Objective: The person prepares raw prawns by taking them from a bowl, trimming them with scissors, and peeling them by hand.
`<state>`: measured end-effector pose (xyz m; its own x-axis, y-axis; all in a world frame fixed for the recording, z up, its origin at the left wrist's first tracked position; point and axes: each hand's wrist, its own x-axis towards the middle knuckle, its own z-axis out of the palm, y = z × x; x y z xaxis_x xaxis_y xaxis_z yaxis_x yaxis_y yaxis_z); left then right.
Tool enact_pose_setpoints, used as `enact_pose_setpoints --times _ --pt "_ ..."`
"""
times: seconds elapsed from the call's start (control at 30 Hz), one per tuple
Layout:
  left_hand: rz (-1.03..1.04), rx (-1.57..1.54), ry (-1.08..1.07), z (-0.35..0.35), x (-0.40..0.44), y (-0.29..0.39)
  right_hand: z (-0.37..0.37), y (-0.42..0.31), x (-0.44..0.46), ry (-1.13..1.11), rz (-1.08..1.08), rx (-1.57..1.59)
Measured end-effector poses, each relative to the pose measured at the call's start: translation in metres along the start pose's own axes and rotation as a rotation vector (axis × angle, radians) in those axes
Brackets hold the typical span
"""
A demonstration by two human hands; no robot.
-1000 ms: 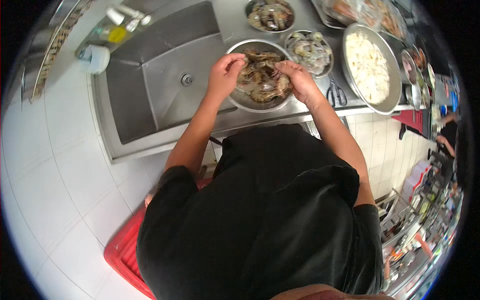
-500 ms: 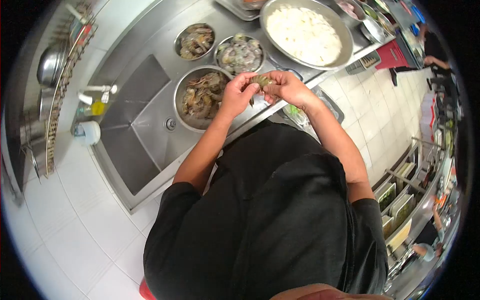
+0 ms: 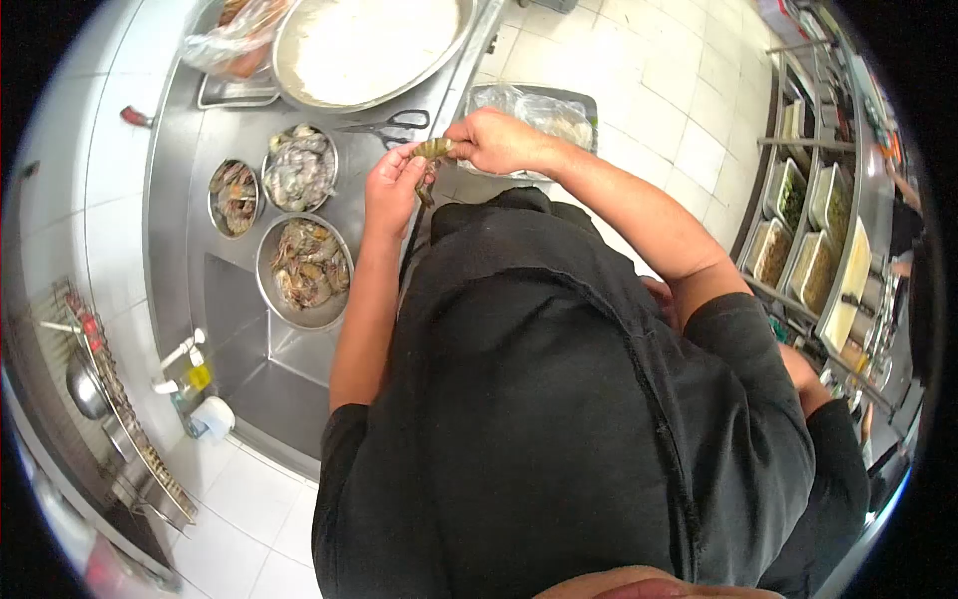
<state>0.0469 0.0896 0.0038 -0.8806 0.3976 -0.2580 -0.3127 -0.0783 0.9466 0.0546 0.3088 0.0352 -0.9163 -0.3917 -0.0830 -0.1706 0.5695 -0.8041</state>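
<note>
A striped shrimp [image 3: 432, 149] is held between my two hands over the counter's front edge. My left hand [image 3: 392, 192] pinches its body, and some legs or shell dangle below. My right hand [image 3: 499, 140] has closed its fingers on the other end of the shrimp. Left of my hands, a metal bowl [image 3: 344, 304] holds whole brownish shrimps [image 3: 307, 262]. Behind it stands a bowl of greyish, seemingly peeled shrimps [image 3: 299, 165], and a smaller bowl holds more shrimp pieces [image 3: 236, 195]. Black-handled scissors [image 3: 404, 122] lie on the counter just beyond my left hand.
A large metal basin [image 3: 461, 40] of white food stands at the back. The sink [image 3: 235, 319] is at the left, partly under the shrimp bowl. A bin with a plastic bag [image 3: 544, 108] sits below the counter edge. Another person's dark sleeve [image 3: 828, 469] shows close at right.
My view has swung to the right, so the counter and bowls appear farther left. Both hands still hold the shrimp, now with my right hand at its end. The scissors show more fully.
</note>
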Motion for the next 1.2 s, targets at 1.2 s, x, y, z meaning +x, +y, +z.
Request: enact_pose_setpoints --times 1.2 --pt "-0.369 0.259 -0.085 0.160 0.131 -0.037 -0.091 0.127 -0.043 0.137 0.112 -0.344"
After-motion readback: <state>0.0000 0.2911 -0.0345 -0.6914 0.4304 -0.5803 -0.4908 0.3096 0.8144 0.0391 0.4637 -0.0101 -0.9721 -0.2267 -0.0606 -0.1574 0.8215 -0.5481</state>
